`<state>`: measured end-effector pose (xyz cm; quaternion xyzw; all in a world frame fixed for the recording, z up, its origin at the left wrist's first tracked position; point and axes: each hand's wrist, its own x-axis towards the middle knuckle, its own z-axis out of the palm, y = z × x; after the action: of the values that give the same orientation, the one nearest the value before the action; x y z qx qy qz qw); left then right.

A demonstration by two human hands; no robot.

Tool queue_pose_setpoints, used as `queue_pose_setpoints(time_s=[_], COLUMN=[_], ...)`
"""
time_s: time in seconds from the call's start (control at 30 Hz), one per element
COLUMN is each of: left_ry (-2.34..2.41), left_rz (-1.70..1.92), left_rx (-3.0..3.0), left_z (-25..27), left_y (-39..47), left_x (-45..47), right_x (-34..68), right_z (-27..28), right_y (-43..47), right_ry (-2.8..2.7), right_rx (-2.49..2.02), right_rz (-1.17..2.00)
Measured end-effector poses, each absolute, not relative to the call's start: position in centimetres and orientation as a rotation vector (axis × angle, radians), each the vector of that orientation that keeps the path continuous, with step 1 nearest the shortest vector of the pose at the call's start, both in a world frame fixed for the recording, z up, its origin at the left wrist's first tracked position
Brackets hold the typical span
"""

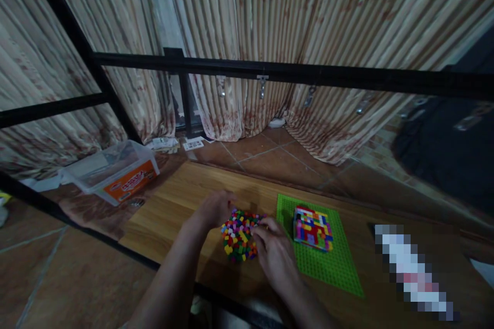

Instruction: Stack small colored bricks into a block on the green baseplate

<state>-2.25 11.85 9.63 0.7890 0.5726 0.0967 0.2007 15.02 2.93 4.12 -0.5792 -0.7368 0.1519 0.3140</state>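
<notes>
A heap of small, many-coloured toy bricks [240, 239] lies on the wooden tabletop between my two hands. My left hand [218, 209] bends over the heap's upper left edge, its fingers loosely apart with nothing visible in them. At the heap's right side, my right hand [273, 241] has thumb and fingers pinched together; whatever they hold is too small to make out. Just right of that hand, a green studded baseplate [334, 267] lies flat. A built block of multicoloured bricks [313, 229] stands on its upper part.
The wooden table [175, 193] has a dark metal frame. Beyond its left end, a clear plastic bin [116, 164] with an orange label sits on a brown surface. A black rail [250, 68] crosses in front of striped curtains [239, 10]. A pixelated pale object [415, 270] lies at right.
</notes>
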Motion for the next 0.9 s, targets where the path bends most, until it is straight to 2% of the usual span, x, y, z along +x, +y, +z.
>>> queue_pose_setpoints(time_s=[0.2,0.9], left_ry=[1.585,1.489], left_rz=[0.162,0.055], left_rx=[2.185,2.263], left_z=[10.2,10.2], left_y=[11.2,10.9], left_x=[-1.7,-1.0], right_x=[13.0,11.8], right_z=[3.8,3.4], right_y=[2.9,3.6], right_ry=[-2.016,-2.159], right_rx=[-1.521,-1.884], right_rz=[0.444,0.147])
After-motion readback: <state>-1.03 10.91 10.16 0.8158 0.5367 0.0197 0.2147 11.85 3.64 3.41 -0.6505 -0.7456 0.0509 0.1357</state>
